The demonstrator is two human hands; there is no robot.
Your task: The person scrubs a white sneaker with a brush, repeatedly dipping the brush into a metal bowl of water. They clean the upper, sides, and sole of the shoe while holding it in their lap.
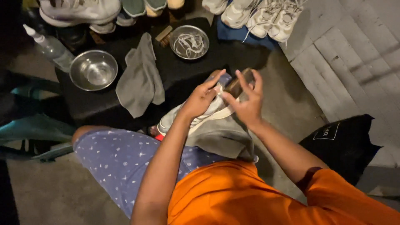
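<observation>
- My left hand (pixel 201 99) grips the white sneaker (pixel 196 113), fingers curled over its upper, holding it on my lap above a grey cloth (pixel 221 137).
- My right hand (pixel 248 104) is clamped on a brown brush (pixel 239 83), pressed to the far end of the sneaker; the two hands sit just beside each other.
- On the dark tabletop (pixel 175 75) beyond lie a grey rag (pixel 139 81), an empty steel bowl (pixel 93 70) to its left, and a second steel bowl (pixel 189 42) holding white laces.
- A squeeze bottle (pixel 48 46) stands at far left.
- More white sneakers (pixel 262 16) line the far edge.
- A black bag (pixel 341 141) lies on the floor at right.
</observation>
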